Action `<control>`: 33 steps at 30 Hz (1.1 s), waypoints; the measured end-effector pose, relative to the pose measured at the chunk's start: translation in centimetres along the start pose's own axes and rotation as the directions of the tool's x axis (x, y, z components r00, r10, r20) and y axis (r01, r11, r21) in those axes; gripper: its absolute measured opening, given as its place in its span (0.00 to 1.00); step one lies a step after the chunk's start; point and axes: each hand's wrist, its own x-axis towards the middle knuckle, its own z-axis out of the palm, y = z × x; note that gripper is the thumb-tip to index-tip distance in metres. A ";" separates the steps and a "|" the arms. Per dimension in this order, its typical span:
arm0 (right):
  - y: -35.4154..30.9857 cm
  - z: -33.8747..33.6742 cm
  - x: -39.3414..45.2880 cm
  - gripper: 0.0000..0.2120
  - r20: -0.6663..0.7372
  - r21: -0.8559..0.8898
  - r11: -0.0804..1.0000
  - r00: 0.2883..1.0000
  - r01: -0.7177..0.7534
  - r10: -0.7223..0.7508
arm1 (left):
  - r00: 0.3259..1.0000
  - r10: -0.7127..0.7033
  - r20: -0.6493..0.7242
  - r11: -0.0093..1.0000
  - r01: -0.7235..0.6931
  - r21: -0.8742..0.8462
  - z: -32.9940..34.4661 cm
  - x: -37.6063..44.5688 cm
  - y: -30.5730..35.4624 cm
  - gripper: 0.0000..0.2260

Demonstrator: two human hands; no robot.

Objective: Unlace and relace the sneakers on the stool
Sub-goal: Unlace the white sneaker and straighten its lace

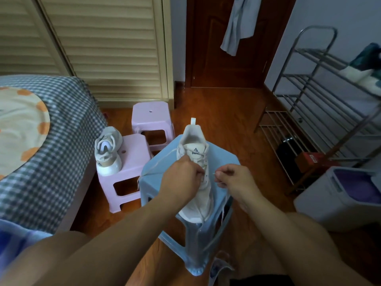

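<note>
A white sneaker (pixel 195 141) lies on a light blue stool (pixel 222 159), heel away from me, toe toward me. My left hand (pixel 181 176) rests on its lace area, fingers pinched on the white lace (pixel 158 162), which runs off to the left across the stool. My right hand (pixel 235 178) sits just right of the shoe, pinching the other lace end, which hangs down over the stool's edge. A second white sneaker (pixel 108 153) stands on a pink stool (pixel 132 162) to the left.
Another pink stool (pixel 151 118) stands behind. A bed with a checked sheet (pixel 51 141) fills the left. A metal shoe rack (pixel 321 112) and a grey bin (pixel 342 195) stand at right. A wooden door (pixel 226 58) is ahead.
</note>
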 end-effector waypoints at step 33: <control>0.7 1.2 0.3 0.02 0.091 0.254 0.953 0.985 -0.166 0.148 | 0.980 -0.079 -0.183 0.993 0.061 -0.104 2.8 -0.7 1.1 0.06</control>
